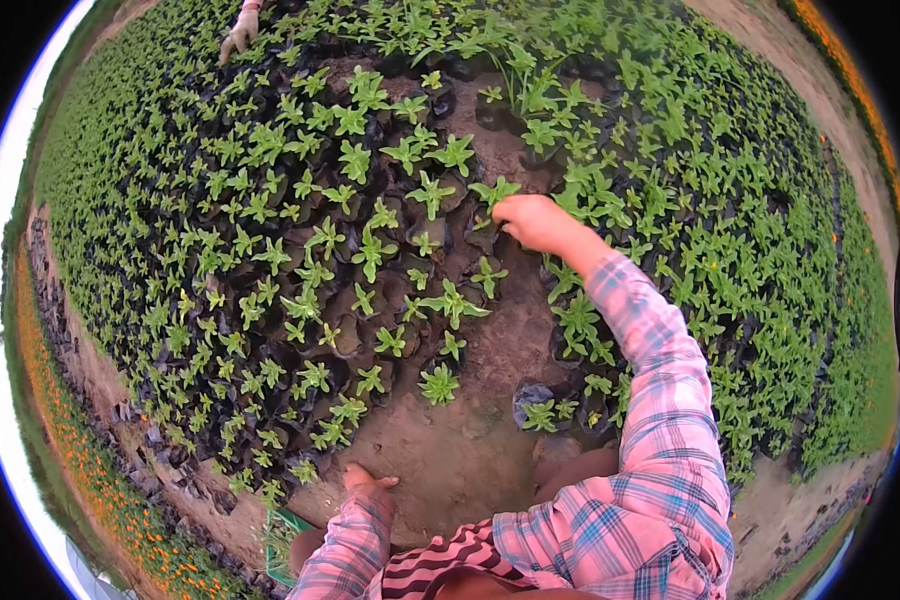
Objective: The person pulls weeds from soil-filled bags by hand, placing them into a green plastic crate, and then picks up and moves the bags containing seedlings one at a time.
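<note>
My right hand (pixel 538 224) reaches forward over the bare soil strip, its fingers closed at the edge of a bagged seedling (pixel 494 192); what the fingertips hold is hidden. Near my body on the left, my left hand (pixel 366 480) is low over the brown soil (pixel 440 450), thumb out to the side, the other fingers mostly out of sight. Rows of green seedlings in black bags lie ahead, one small plant (pixel 438 384) standing at the soil's edge. A dark bag with a seedling (pixel 540 412) sits to the right.
At the top left another person's gloved hand (pixel 238 36) reaches into the plants. A green mesh container (pixel 282 545) is beside me at the lower left. Orange flowers (pixel 120 510) line the left edge. Dense seedlings (pixel 730 260) fill the right side.
</note>
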A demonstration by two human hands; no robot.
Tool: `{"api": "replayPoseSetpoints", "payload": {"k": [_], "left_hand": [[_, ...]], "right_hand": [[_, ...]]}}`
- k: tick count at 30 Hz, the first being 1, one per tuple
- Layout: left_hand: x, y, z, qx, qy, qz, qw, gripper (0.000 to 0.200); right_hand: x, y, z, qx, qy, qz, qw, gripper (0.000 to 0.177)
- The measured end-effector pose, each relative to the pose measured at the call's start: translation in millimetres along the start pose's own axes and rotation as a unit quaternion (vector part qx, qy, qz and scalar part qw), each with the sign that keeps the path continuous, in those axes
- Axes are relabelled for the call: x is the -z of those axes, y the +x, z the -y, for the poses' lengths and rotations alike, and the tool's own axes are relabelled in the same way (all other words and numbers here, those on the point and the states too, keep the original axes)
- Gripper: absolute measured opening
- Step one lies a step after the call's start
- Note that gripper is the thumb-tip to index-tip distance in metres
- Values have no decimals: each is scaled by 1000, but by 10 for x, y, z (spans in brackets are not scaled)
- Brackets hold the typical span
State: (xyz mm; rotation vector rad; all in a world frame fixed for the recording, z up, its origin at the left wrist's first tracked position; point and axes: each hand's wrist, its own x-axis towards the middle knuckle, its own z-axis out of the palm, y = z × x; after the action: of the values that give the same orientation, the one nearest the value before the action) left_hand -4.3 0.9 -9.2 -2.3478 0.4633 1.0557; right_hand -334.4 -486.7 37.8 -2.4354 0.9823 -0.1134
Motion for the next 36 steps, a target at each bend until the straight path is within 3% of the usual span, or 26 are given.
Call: {"api": "replayPoseSetpoints", "payload": {"k": [2, 4, 6, 7, 9, 15, 20, 25, 28, 29, 31, 33, 35, 36], "left_hand": [[44, -21, -36, 14, 1, 15, 1000, 113], [102, -69, -49, 14, 2, 18, 1000, 112], [55, -99, -49, 12, 1, 24, 1000, 111], [51, -86, -39, 0, -8, 20, 1000, 113], [55, -36, -19, -7, -19, 9, 1000, 114], [48, -23, -9, 6, 20, 26, 999, 122], [-39, 35, 4, 0, 19, 23, 1000, 122], [-70, 51, 31, 0, 16, 17, 1000, 122], [-117, 124, 65, 3, 27, 7, 1000, 122], [-144, 149, 69, 3, 44, 7, 999, 121], [-92, 93, 35, 1, 29, 3, 1000, 121], [-48, 27, 10, 1, 13, -1, 1000, 122], [-2, 7, -22, 6, 36, 21, 999, 118], [-7, 30, -9, 9, 38, 23, 999, 118]], "right_hand": [[269, 25, 49, -43, 99, -67, 992, 13], [459, 203, 17, -158, 326, -158, 918, 9], [385, 553, -320, -97, 106, -311, 940, 11], [337, 715, -443, -95, 105, -310, 940, 11], [280, 1019, -558, -203, -131, -312, 919, 22], [116, 1348, -629, -317, -109, -243, 910, 22], [25, 1190, -787, -222, -115, -296, 922, 16], [337, 1004, -641, -164, -77, -357, 916, 12], [675, 1009, -501, -52, -117, -339, 932, 11], [710, 1052, -481, -53, -116, -340, 932, 11], [762, 1163, -458, 9, -103, -262, 959, 13], [592, 1264, -533, -7, -174, -163, 971, 14], [222, 1317, -683, -90, -218, -136, 962, 16], [213, 1295, -701, -65, -165, -162, 971, 15]]}}
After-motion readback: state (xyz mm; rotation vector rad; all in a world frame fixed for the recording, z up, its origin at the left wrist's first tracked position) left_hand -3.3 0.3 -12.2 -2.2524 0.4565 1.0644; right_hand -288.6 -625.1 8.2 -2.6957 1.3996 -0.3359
